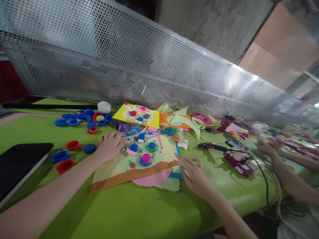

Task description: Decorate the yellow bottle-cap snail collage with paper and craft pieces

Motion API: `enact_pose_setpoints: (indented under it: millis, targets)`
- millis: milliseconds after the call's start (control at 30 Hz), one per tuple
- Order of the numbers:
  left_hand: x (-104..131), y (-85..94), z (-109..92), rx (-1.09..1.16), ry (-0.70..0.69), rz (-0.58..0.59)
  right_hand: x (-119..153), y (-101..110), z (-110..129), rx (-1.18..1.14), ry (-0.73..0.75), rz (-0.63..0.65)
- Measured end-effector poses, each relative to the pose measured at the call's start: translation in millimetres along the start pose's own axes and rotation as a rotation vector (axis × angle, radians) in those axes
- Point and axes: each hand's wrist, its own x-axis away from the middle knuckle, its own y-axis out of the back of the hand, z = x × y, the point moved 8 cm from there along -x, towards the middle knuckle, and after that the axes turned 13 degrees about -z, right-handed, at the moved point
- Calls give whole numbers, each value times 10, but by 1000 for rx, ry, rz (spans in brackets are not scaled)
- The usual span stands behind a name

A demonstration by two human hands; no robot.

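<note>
- The paper collage (111,171) lies on the green worktop (124,212), between the two hands. A brown strip (132,175) slants along its near side, with a pink rounded piece (152,179) projecting below it and blue paper (177,175) showing at the right.
- On the collage sit a pink cap (146,157) and several blue caps (134,147), among small decorations.
- The left hand (112,144) is palm down at the collage's far left corner, fingers close together and slightly bent; whether they pinch anything, I cannot tell.
- The right hand (191,167) is at the collage's right edge, its fingers loosely spread, the foremost reaching the end of the brown strip.
- Just beyond the collage are small colored packets (124,127), a yellow sheet (155,120) bearing a decorated round shape, and an orange sheet (163,120).
- Left of the left hand are loose red and blue rings (65,166), then a black-topped flat object (22,159).
- Right of the collage lie a dark blue corded tool (213,146) and a magenta power strip (236,165).
- Farther right, another person's hands (265,148) are over the worktop.
- A perforated metal panel (112,56) stands behind.
</note>
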Motion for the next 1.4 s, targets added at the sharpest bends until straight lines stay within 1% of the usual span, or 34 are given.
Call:
enact_pose_setpoints:
  millis: [100, 200, 267, 333, 400, 533, 600, 700, 800, 867, 967, 1100, 1167, 1300, 1333, 1400]
  targets:
    - [-6, -11, 6, -2, 2, 0, 41, -43, 40, 1, -35, 20]
    - [-8, -16, 5, -2, -3, 0, 62, -121, 73, -21, -68, 70]
    - [-8, -15, 3, -2, -5, 0, 48, -167, 93, -35, -74, 96]
    - [-6, -14, 0, -2, -7, 1, 16, -177, 101, -36, -66, 96]
    - [-5, -13, -4, -4, -12, 1, -16, -139, 93, -25, -43, 63]
    - [-6, -16, -6, -16, -22, -9, -14, 38, 23, 27, -29, -98]
    - [-6, -19, -8, -20, -26, -14, 21, 69, 4, 50, -36, -135]
    - [-5, -24, -13, -23, -36, -20, 55, -10, 49, 34, -25, -76]
    - [-6, -34, -10, -26, -44, -19, 28, -87, 99, -9, -40, -20]
    - [-8, -40, -5, -31, -47, -17, -13, -111, 124, -25, -46, 0]
    - [-9, -45, -3, -37, -51, -9, -61, -149, 170, -12, -16, 49]
    - [-3, -41, -18, -40, -56, 0, -54, -183, 163, 1, 5, 95]
    - [-1, -38, -21, -45, -54, 1, -31, -165, 123, -2, 4, 70]
    - [0, -38, -22, -53, -52, -4, 24, -62, 13, -2, -56, -66]
    - [-1, -38, -22, -55, -53, -7, 37, -55, 6, -10, -69, -78]
    - [-2, -36, -21, -57, -53, -12, 53, -75, 32, -27, -74, -59]
